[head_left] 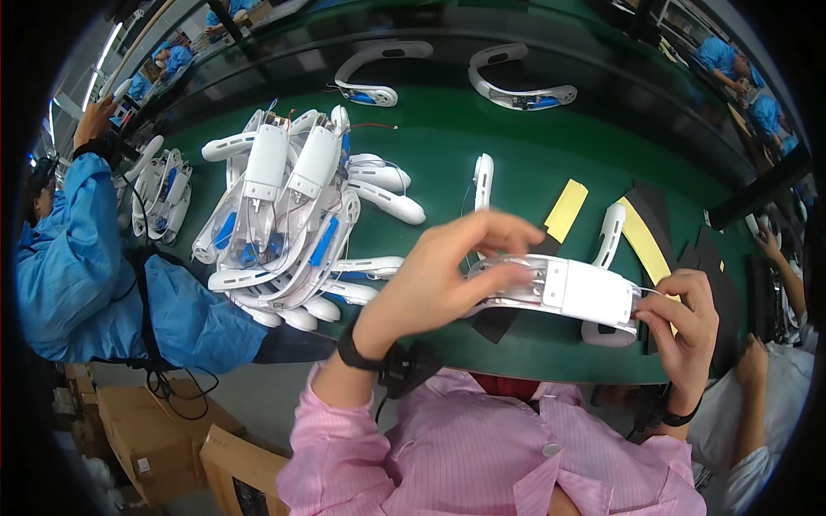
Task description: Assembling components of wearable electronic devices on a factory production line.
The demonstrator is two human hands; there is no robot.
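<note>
A white curved plastic housing [594, 297] with a clear section and small inner parts is held level in front of me, just above the near table edge. My left hand [447, 271] reaches over its clear end. Its thumb and fingertips are smeared by motion, so their grip is unclear. At the opposite end, the fingers of my right hand [684, 322] are closed at the housing's edge. A thin pale wire [650, 290] runs beside those fingertips. Behind the housing stands an upright white arm piece [611, 234], next to a yellow strip [647, 241].
A pile of white housings [288, 198] with blue parts and loose wires covers the table's left. Two curved housings [525, 99] [366, 93] lie at the back. A yellow pad [566, 211] and black sheets [650, 202] lie right of centre. A co-worker in blue [95, 258] sits at left.
</note>
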